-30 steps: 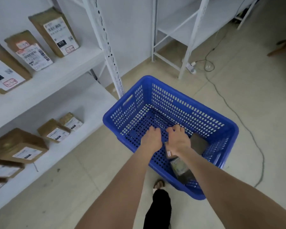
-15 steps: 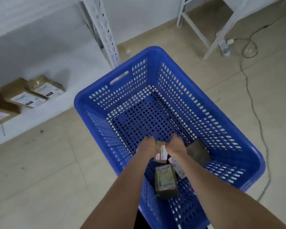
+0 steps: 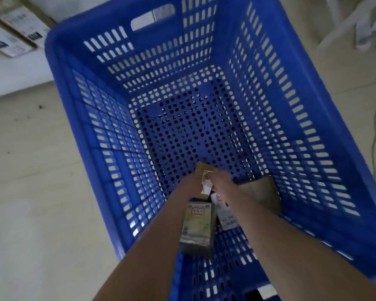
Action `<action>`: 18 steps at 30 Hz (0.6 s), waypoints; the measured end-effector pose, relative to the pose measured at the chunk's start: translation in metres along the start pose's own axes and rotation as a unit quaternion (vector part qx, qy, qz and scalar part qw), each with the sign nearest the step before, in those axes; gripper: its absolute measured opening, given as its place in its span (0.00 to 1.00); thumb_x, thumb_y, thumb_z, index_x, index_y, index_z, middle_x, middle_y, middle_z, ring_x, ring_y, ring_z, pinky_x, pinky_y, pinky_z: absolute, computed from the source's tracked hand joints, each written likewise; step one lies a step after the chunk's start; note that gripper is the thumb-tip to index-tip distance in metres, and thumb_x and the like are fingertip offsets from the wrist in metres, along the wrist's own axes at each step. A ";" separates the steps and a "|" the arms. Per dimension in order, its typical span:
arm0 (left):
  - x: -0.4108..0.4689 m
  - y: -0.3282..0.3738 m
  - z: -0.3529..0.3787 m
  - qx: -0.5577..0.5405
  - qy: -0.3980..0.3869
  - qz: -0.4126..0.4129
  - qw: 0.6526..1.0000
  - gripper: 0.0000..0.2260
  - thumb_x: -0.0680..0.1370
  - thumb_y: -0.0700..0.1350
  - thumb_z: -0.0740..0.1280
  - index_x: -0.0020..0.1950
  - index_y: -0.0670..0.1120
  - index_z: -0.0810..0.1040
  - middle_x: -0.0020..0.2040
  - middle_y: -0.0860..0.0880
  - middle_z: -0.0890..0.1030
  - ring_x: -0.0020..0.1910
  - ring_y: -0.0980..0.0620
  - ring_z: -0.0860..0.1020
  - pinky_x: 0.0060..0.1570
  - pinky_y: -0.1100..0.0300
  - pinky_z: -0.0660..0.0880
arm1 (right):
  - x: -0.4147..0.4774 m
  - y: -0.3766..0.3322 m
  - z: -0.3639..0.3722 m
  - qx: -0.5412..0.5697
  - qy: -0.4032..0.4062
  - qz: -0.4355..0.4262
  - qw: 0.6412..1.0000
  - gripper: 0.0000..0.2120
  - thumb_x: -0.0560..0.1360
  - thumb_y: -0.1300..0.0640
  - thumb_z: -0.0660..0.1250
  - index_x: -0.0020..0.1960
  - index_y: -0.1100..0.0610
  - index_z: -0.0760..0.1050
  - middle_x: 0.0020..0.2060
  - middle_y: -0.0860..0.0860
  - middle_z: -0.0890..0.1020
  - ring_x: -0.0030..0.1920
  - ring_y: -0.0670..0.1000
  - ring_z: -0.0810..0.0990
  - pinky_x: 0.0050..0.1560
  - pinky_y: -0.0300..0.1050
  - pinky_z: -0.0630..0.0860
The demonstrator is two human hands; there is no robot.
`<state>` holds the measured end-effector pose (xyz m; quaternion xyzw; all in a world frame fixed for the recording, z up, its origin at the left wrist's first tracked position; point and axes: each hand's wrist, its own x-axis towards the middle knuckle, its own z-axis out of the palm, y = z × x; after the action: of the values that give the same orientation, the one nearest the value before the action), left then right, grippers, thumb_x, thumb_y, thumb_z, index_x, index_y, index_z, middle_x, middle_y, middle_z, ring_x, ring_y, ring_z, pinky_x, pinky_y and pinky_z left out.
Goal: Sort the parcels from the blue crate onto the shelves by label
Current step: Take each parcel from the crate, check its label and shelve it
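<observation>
Both hands reach into the near end of the blue crate (image 3: 78, 118), at 6 o'clock of its floor. The right hand (image 3: 223, 181) pinches the small parcel (image 3: 203, 170) at its label edge, fingers curled on it. The left hand (image 3: 190, 183) lies against the parcel's other side, but I cannot tell whether its fingers grip.

The step in hand looks like the lift-out. It is best to raise the small parcel straight up, clear of the tagged parcel (image 3: 197, 227) just at its 6 o'clock and the plain brown parcel (image 3: 262, 192) at its 3 o'clock. Then turn the label up and read it before carrying it to the shelf (image 3: 13, 70) at 10 o'clock. Gripping the cardboard rather than the label should keep the label from peeling.
</observation>
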<state>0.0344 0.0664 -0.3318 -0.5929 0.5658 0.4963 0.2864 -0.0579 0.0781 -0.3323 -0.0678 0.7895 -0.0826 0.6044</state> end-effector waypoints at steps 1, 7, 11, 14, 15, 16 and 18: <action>-0.001 -0.001 0.000 -0.013 -0.003 -0.001 1.000 0.14 0.80 0.35 0.55 0.35 0.44 0.65 0.34 0.47 0.67 0.30 0.55 0.63 0.27 0.65 0.59 | -0.002 -0.002 0.001 0.011 -0.009 0.000 1.000 0.21 0.78 0.65 0.61 0.71 0.65 0.65 0.48 0.61 0.77 0.51 0.59 0.79 0.59 0.52 0.76; -0.040 -0.002 -0.033 -0.211 0.102 -0.021 0.972 0.07 0.78 0.41 0.60 0.40 0.44 0.71 0.38 0.47 0.73 0.36 0.50 0.73 0.35 0.59 0.68 | -0.042 -0.021 -0.013 0.092 -0.029 -0.065 0.993 0.18 0.79 0.67 0.59 0.68 0.60 0.70 0.50 0.57 0.77 0.51 0.56 0.77 0.60 0.52 0.75; -0.105 0.018 -0.088 -0.319 0.181 0.011 0.930 0.09 0.78 0.42 0.61 0.57 0.45 0.76 0.50 0.45 0.79 0.48 0.46 0.78 0.49 0.52 0.75 | -0.111 -0.061 -0.032 0.172 -0.027 -0.119 0.977 0.16 0.79 0.69 0.59 0.65 0.60 0.69 0.46 0.57 0.78 0.34 0.50 0.75 0.36 0.44 0.76; -0.164 0.035 -0.130 -0.359 0.217 0.037 0.907 0.14 0.78 0.41 0.62 0.63 0.45 0.75 0.57 0.47 0.79 0.55 0.47 0.78 0.56 0.51 0.76 | -0.166 -0.093 -0.050 0.182 -0.034 -0.159 0.970 0.18 0.79 0.69 0.61 0.68 0.61 0.67 0.41 0.58 0.77 0.26 0.49 0.72 0.22 0.39 0.66; -0.182 0.040 -0.143 -0.367 0.231 0.045 0.900 0.14 0.78 0.40 0.62 0.64 0.46 0.75 0.59 0.48 0.79 0.56 0.47 0.78 0.58 0.50 0.76 | -0.185 -0.104 -0.056 0.185 -0.038 -0.173 0.967 0.18 0.79 0.68 0.62 0.68 0.60 0.67 0.40 0.58 0.77 0.26 0.49 0.71 0.24 0.41 0.65; -0.201 0.046 -0.154 -0.375 0.244 0.054 0.893 0.14 0.78 0.40 0.63 0.64 0.46 0.75 0.59 0.48 0.79 0.57 0.47 0.78 0.58 0.50 0.76 | -0.206 -0.113 -0.063 0.187 -0.040 -0.185 0.964 0.19 0.79 0.66 0.63 0.68 0.58 0.66 0.41 0.58 0.77 0.28 0.49 0.70 0.26 0.42 0.64; -0.243 0.056 -0.175 -0.393 0.268 0.083 0.876 0.12 0.76 0.40 0.65 0.60 0.48 0.76 0.57 0.48 0.80 0.54 0.48 0.79 0.57 0.48 0.77 | -0.251 -0.130 -0.078 0.196 -0.053 -0.209 0.957 0.20 0.78 0.65 0.64 0.69 0.56 0.66 0.47 0.57 0.78 0.32 0.50 0.72 0.29 0.43 0.65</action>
<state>0.0596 -0.0087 -0.0375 -0.7177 0.4268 0.5217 -0.1751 -0.0675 0.0066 -0.0482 -0.1154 0.6926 -0.3567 0.6162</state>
